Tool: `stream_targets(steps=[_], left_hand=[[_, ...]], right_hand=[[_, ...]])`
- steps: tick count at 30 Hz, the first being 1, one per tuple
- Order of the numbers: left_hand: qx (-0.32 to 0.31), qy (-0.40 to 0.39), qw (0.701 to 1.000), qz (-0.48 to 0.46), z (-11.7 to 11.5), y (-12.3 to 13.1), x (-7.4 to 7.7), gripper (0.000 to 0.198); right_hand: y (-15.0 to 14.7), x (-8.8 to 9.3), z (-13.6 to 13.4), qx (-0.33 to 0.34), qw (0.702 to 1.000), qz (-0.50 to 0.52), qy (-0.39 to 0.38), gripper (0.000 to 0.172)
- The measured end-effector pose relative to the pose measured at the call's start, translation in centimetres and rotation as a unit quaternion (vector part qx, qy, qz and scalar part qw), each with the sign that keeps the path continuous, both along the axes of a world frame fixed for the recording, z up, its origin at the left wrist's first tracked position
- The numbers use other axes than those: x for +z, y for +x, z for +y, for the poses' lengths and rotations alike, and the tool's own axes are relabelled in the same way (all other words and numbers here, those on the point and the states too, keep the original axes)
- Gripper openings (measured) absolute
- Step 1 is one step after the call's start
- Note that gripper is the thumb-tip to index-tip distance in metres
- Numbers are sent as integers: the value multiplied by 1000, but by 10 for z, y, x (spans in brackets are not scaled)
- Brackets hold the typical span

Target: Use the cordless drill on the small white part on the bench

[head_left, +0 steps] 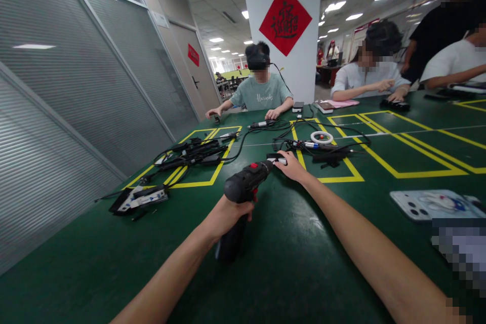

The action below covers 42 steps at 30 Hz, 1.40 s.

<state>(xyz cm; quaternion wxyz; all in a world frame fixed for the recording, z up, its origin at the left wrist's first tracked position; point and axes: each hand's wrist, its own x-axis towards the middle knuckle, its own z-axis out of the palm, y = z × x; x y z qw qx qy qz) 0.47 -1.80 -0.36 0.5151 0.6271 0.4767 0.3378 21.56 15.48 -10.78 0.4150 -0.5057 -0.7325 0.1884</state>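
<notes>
My left hand (228,215) is wrapped round the grip of a black cordless drill (245,182) with a red button on top. The drill's nose points away from me and to the right. At its tip, my right hand (292,166) grips a small black and white piece (276,158), partly hidden by the fingers and the drill's chuck. Whether the bit touches this piece I cannot tell. Just beyond my right hand lie black cabled tools (313,146) and a white ring (321,137), perhaps a roll of tape.
A heap of black cables and tools (197,152) covers the left yellow-taped area. Nearer lies a black and white flat part (140,198). A phone (429,205) rests at the right. Across the green table (304,263) sits a person (261,88) in a headset; others work at the right.
</notes>
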Motion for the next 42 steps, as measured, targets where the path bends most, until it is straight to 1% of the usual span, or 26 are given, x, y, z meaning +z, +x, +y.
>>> stream_targets(steps=[10, 16, 30, 42], left_hand=[[-8, -2, 1000, 9, 1, -1, 1, 24], [-1, -4, 1000, 10, 1, 1, 2, 22], [5, 1, 1000, -1, 1, 1, -1, 23], [-3, -10, 1000, 13, 1, 1, 2, 24]], right_hand=[[-1, 0, -1, 1, 1000, 7, -2, 42], [-1, -2, 1, 1, 1000, 5, 1, 43], [-1, -1, 1, -8, 1000, 1, 0, 43], [-1, 1, -1, -3, 1000, 1, -1, 43]])
